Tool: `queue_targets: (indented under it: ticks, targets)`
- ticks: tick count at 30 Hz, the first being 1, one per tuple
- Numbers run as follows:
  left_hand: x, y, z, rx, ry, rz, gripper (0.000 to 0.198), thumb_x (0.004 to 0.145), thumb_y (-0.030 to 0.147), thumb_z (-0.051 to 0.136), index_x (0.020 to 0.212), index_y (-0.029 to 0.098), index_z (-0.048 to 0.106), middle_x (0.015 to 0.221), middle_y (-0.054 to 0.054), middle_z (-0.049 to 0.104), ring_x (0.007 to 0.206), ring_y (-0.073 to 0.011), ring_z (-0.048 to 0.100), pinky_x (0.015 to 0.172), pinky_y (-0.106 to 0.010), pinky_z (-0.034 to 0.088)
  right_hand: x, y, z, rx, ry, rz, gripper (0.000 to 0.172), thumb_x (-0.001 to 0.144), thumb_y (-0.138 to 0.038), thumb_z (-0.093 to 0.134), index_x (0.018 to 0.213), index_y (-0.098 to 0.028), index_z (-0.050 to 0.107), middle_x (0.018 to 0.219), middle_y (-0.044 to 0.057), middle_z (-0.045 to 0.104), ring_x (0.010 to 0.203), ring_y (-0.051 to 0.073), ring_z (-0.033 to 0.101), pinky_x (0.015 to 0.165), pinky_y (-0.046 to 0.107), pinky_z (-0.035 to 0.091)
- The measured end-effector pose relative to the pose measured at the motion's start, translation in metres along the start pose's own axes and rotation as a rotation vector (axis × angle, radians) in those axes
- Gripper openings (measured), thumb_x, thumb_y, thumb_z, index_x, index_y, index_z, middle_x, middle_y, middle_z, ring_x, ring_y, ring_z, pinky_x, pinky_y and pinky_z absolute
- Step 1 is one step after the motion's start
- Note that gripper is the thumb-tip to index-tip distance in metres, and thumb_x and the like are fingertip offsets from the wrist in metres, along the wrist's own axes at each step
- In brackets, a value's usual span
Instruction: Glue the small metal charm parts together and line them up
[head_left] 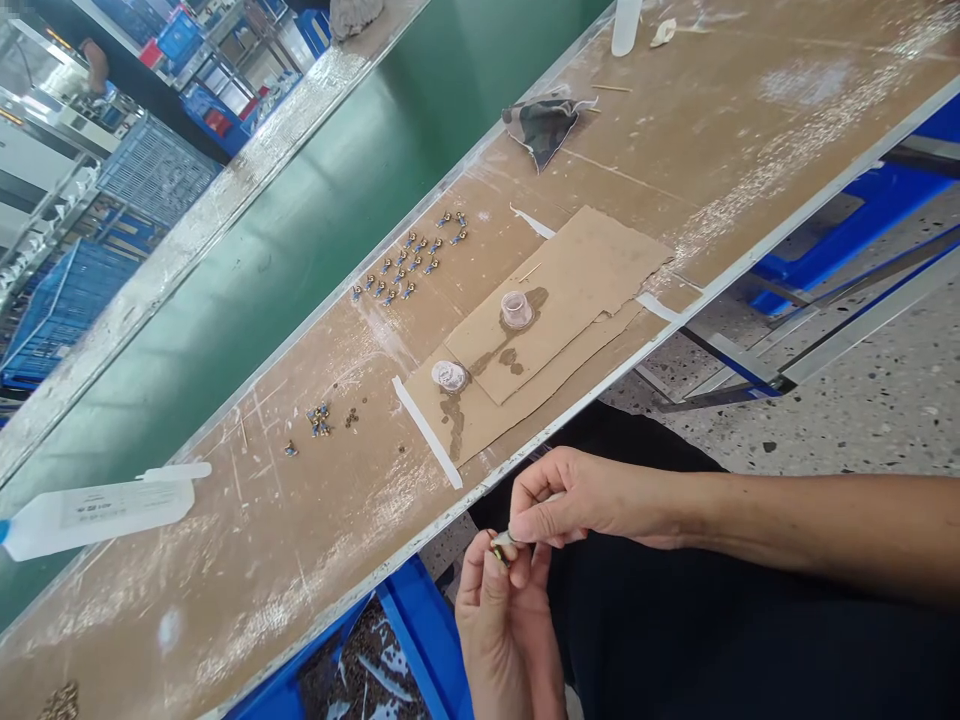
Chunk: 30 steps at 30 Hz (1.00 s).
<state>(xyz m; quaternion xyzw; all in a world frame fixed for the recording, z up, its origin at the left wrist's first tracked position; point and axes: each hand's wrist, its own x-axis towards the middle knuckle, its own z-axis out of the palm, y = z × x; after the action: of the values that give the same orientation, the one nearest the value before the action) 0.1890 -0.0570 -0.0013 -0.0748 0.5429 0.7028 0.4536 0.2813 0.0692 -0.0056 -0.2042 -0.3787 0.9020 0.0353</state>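
Observation:
In the lower middle of the head view, my left hand [501, 625] pinches a small gold-coloured metal piece [501, 554] between thumb and fingertips. My right hand [564, 497] is closed around a slim pale tool [507, 539], mostly hidden by the fingers; its tip meets or nearly meets the piece. Both hands are over my lap, just off the table's near edge. Beyond them, a cardboard sheet [570, 350] carries a small clear cup [516, 309] and a round white lid-like dish [449, 376], with damp stains around them.
Small blue-and-gold figures [401, 262] stand in rows on the table [300, 560], and a few more [319, 418] lie nearer. A white plastic bottle [97, 515] lies at left. A camouflage cloth [544, 130] is farther back. Blue bins [420, 640] stand below the near edge.

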Motion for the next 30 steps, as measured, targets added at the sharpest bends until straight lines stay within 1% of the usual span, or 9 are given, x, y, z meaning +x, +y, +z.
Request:
queue_targets:
  ticks: [2, 5, 10, 14, 17, 20, 24, 26, 30]
  targets:
    - [-0.001, 0.001, 0.000, 0.000, 0.005, -0.036, 0.028, 0.058, 0.031, 0.086, 0.079, 0.019, 0.071, 0.071, 0.004, 0.064, 0.063, -0.0056, 0.059, 0.083, -0.037, 0.056, 0.001, -0.001, -0.002, -0.018, -0.031, 0.008, 0.031, 0.070, -0.040, 0.073, 0.068, -0.011, 0.060, 0.056, -0.003, 0.052, 0.055, 0.004, 0.039, 0.054, 0.018, 0.030]
    - [-0.002, 0.002, -0.001, -0.007, -0.019, -0.077, 0.030, 0.057, 0.030, 0.087, 0.080, 0.020, 0.071, 0.070, 0.003, 0.064, 0.069, -0.0089, 0.063, 0.083, -0.039, 0.056, 0.000, -0.005, -0.004, -0.056, -0.067, 0.012, 0.032, 0.070, -0.040, 0.073, 0.070, -0.011, 0.061, 0.062, -0.001, 0.057, 0.059, 0.005, 0.045, 0.057, 0.018, 0.034]
    - [-0.002, 0.002, -0.005, -0.019, -0.115, -0.129, 0.019, 0.064, 0.027, 0.082, 0.075, 0.017, 0.070, 0.063, 0.004, 0.059, 0.065, -0.0071, 0.060, 0.088, -0.042, 0.055, 0.000, -0.007, -0.007, -0.083, -0.131, 0.021, 0.033, 0.071, -0.041, 0.073, 0.070, -0.011, 0.058, 0.068, 0.001, 0.062, 0.064, 0.007, 0.051, 0.060, 0.019, 0.037]
    - [0.001, 0.001, -0.010, 0.000, -0.175, -0.145, 0.020, 0.063, 0.029, 0.083, 0.069, 0.016, 0.069, 0.059, 0.004, 0.057, 0.056, -0.0048, 0.055, 0.086, -0.044, 0.055, -0.001, -0.009, -0.010, -0.116, -0.148, 0.027, 0.034, 0.074, -0.043, 0.071, 0.072, -0.011, 0.059, 0.069, 0.002, 0.064, 0.069, 0.010, 0.056, 0.062, 0.020, 0.039]
    - [-0.002, 0.004, -0.007, -0.006, -0.175, -0.178, 0.021, 0.061, 0.028, 0.084, 0.069, 0.016, 0.069, 0.053, 0.006, 0.053, 0.051, -0.0022, 0.050, 0.088, -0.042, 0.054, -0.001, -0.010, -0.009, -0.117, -0.138, 0.047, 0.033, 0.073, -0.040, 0.071, 0.069, -0.010, 0.059, 0.065, 0.001, 0.061, 0.064, 0.007, 0.051, 0.060, 0.019, 0.036]
    - [-0.007, 0.008, -0.001, -0.010, -0.192, -0.192, 0.022, 0.059, 0.029, 0.086, 0.067, 0.016, 0.069, 0.050, 0.007, 0.050, 0.047, -0.0002, 0.046, 0.088, -0.040, 0.054, 0.000, -0.009, -0.009, -0.087, -0.105, 0.066, 0.030, 0.070, -0.035, 0.073, 0.066, -0.009, 0.059, 0.057, -0.003, 0.052, 0.055, 0.004, 0.040, 0.054, 0.018, 0.029]
    - [-0.008, 0.010, 0.002, -0.011, -0.184, -0.183, 0.023, 0.061, 0.031, 0.085, 0.072, 0.017, 0.070, 0.055, 0.008, 0.051, 0.048, 0.0016, 0.044, 0.091, -0.039, 0.052, 0.002, -0.007, -0.011, 0.035, -0.030, 0.007, 0.031, 0.070, -0.035, 0.073, 0.067, -0.009, 0.057, 0.051, -0.007, 0.040, 0.048, 0.001, 0.027, 0.048, 0.019, 0.018]
    - [-0.006, 0.011, 0.001, -0.012, -0.148, -0.172, 0.023, 0.063, 0.030, 0.084, 0.076, 0.018, 0.070, 0.058, 0.008, 0.052, 0.050, 0.0019, 0.044, 0.092, -0.039, 0.052, 0.003, -0.006, -0.012, 0.075, -0.044, 0.007, 0.034, 0.071, -0.039, 0.073, 0.067, -0.010, 0.055, 0.050, -0.008, 0.039, 0.046, 0.001, 0.025, 0.047, 0.019, 0.017]
    - [-0.003, 0.009, 0.000, -0.011, -0.121, -0.128, 0.024, 0.062, 0.031, 0.084, 0.077, 0.020, 0.070, 0.060, 0.008, 0.052, 0.053, 0.0007, 0.046, 0.089, -0.038, 0.054, 0.001, -0.006, -0.009, 0.069, -0.077, 0.033, 0.037, 0.072, -0.041, 0.073, 0.065, -0.010, 0.053, 0.052, -0.007, 0.042, 0.046, 0.001, 0.029, 0.048, 0.018, 0.020]
